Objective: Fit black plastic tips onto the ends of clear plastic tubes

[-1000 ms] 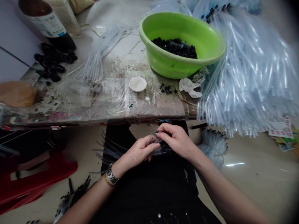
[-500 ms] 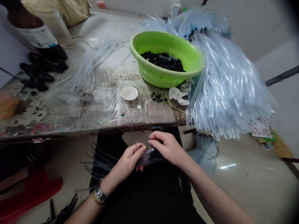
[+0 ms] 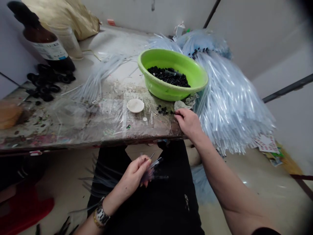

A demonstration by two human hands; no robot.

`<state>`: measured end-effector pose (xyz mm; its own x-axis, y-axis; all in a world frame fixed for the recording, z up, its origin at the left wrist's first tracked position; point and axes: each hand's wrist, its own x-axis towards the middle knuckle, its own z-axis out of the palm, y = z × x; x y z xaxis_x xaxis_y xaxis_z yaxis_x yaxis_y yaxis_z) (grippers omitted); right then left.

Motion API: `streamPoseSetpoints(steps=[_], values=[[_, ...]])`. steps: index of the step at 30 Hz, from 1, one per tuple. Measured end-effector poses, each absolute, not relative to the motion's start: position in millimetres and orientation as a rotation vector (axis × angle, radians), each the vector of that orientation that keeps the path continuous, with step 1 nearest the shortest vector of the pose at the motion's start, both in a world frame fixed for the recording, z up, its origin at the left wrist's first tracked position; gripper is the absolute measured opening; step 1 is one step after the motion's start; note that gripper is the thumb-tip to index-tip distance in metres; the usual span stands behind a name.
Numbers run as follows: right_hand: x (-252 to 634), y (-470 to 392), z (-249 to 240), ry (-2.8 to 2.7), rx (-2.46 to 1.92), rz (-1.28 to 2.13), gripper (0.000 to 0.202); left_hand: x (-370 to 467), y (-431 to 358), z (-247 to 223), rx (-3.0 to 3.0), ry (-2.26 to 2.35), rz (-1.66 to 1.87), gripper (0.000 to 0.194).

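Note:
My left hand (image 3: 138, 171) is closed around several clear tubes (image 3: 100, 179) above my lap; some of their ends, a few dark-tipped, stick out past the thumb. My right hand (image 3: 187, 122) reaches over the table's front part, thumb and forefinger pinched beside the small black pieces (image 3: 162, 110). What lies between those fingertips is too small to make out. Behind it stands a green basin (image 3: 171, 93) holding black pieces. A small white dish (image 3: 135, 105) sits left of the black pieces.
A large bundle of clear tubes (image 3: 227, 98) hangs over the table's right end. More tubes (image 3: 97, 78) lie on the left, near a brown bottle (image 3: 49, 45) and black rings (image 3: 44, 85). Crumpled paper (image 3: 181, 105) lies beside the basin. The table's front edge (image 3: 80, 145) crosses above my lap.
My right hand has left my left hand and moved up and forward onto the table, beside the small black pieces. My left hand still holds the tubes. The view has tilted slightly.

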<state>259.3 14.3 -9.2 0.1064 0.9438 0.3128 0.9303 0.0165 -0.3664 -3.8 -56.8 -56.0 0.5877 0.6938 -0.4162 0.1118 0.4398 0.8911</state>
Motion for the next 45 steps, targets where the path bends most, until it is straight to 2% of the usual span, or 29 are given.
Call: streamPoseSetpoints(steps=[6, 11, 22, 31, 45], values=[[258, 41, -19, -1.837, -2.172, -0.06, 0.02, -6, -55, -57, 1.08, 0.902, 0.424, 0.035], [257, 45, -20, -1.85, -2.19, -0.074, 0.019, -7, -54, -56, 1.06, 0.913, 0.445, 0.035], [222, 37, 14, -1.776, -1.629, 0.29, 0.009, -4, -46, -51, 1.006, 0.934, 0.506, 0.034], [183, 72, 29, -1.972, -1.498, 0.304, 0.007, -8, -47, -56, 0.987, 0.906, 0.555, 0.034], [143, 112, 25, -2.565, -1.681, -0.062, 0.021, -13, -47, -59, 0.956, 0.901, 0.607, 0.034]])
